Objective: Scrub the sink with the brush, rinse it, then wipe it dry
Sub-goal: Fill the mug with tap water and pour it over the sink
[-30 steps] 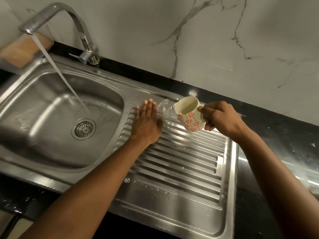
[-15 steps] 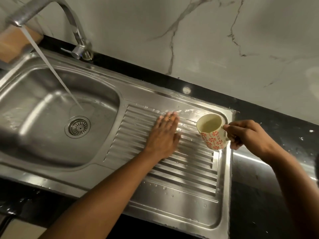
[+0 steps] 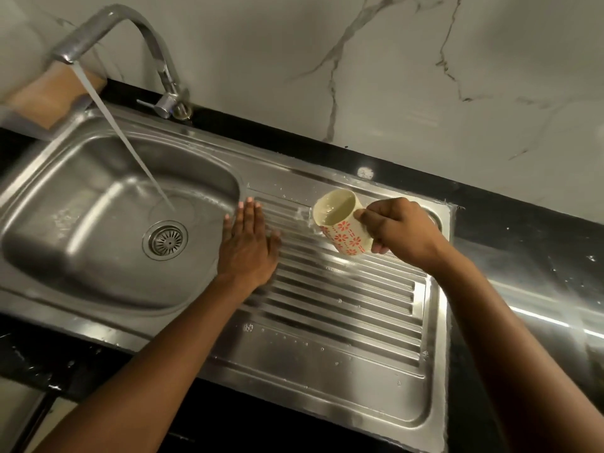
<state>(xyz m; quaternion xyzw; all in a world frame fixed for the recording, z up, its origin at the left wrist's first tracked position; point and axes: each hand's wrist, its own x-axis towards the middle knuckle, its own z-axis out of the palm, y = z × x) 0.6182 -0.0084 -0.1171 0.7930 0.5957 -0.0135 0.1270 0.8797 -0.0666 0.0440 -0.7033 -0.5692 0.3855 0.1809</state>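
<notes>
I am standing over a steel sink (image 3: pixel 98 256) that is sitting in a glossy black table (image 3: pixel 523 243). Behind it a pale marble wall (image 3: pixel 392 76) with dark veins is rising, and a narrow strip of the table is running between the wall and the sink's back edge. The tap (image 3: pixel 163 63) is bending over the bowl. A thin stream of water (image 3: pixel 124 138) is falling slanted from it and landing just behind the round drain (image 3: pixel 165 240). At the far left a brown wooden piece (image 3: pixel 49 93) is lying on the table; it is too blurred to tell more.

My left hand (image 3: pixel 248 253) is lying flat on the ribbed drainboard (image 3: pixel 327 354), fingers straight and together, right at the border where the ribs are meeting the bowl. My right hand (image 3: pixel 402 233) is gripping a cream cup (image 3: pixel 346 238) with red flowers. The fingers are curling round its side, and the cup is tilting with its mouth toward the left. It is hanging low above the back ribs, and a little water is glittering at its lip.

The drainboard is ending in a raised rim on the right and at the front, and beyond it the black table is going on. Between my two forearms the nearer ribs and the flat steel part are lying open, carrying small drops. The two hands are well apart.
</notes>
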